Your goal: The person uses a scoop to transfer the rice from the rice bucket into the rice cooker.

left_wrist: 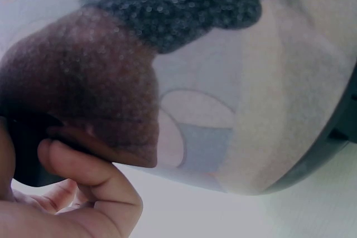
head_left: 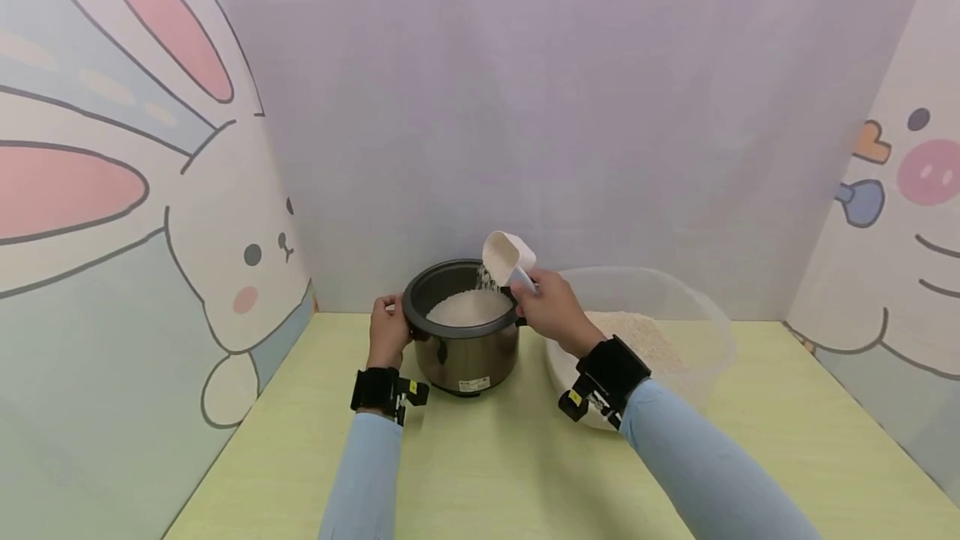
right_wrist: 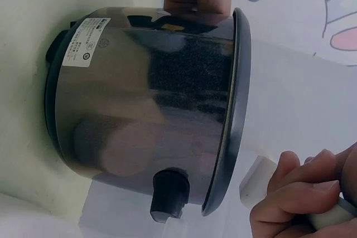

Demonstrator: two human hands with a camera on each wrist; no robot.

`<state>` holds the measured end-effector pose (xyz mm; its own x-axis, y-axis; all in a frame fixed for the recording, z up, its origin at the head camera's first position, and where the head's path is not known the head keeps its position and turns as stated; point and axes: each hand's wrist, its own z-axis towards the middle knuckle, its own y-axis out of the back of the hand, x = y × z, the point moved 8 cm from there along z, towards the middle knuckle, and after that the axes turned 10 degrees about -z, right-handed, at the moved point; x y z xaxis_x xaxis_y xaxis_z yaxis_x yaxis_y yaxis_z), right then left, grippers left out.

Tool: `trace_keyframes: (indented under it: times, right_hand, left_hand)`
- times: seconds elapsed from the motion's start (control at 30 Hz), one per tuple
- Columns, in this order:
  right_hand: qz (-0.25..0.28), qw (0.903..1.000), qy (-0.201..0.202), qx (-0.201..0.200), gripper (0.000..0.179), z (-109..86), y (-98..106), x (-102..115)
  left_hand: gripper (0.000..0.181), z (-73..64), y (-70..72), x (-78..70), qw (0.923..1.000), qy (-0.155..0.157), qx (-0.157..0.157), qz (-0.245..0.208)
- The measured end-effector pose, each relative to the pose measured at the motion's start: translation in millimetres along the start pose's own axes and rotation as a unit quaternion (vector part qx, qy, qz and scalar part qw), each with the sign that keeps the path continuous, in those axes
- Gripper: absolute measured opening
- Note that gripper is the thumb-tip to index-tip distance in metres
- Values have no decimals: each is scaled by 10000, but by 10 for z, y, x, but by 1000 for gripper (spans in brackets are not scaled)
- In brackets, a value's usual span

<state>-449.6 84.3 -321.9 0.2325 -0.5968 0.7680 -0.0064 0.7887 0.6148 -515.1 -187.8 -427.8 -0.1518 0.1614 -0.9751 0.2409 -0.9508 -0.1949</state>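
Observation:
A dark, shiny rice cooker point(head_left: 468, 357) without a lid stands on the table, with white rice point(head_left: 470, 307) in its pot. My right hand point(head_left: 553, 307) grips the handle of a white measuring scoop point(head_left: 510, 257), tilted above the pot's right rim. Grains fall from it into the pot. My left hand point(head_left: 388, 332) holds the cooker's left side; in the left wrist view its fingers point(left_wrist: 95, 176) curl round the black side handle point(left_wrist: 33, 154). The right wrist view shows the other side handle point(right_wrist: 170, 193) free, near the scoop.
Right of the cooker stands a large translucent tub point(head_left: 708, 332) with more rice point(head_left: 637, 336) in it, partly behind my right forearm. The pale yellow-green table point(head_left: 480, 473) meets a plain back curtain point(head_left: 525, 107) and cartoon-printed side walls.

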Motion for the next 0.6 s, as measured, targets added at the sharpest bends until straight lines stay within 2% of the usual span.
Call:
trace_keyframes:
  times: [0.13,0.27,0.47,0.6]
  right_hand:
    - [-166,9998,135,8,26,-5,-10,14]
    - [-508,9975,492,-70,24,-17,-6,50]
    - [-1351,9830,1153,-470,18,-23,18,115]
    - [-1548,9782,1244,-600,16,-27,19,105]
  left_hand:
    - [44,4,13,15,10000,11,-20,21]
    - [43,9,17,31,10000,21,-43,54]
    - [43,26,17,37,10000,36,-48,49]
    - [42,36,11,39,10000,23,-34,30]
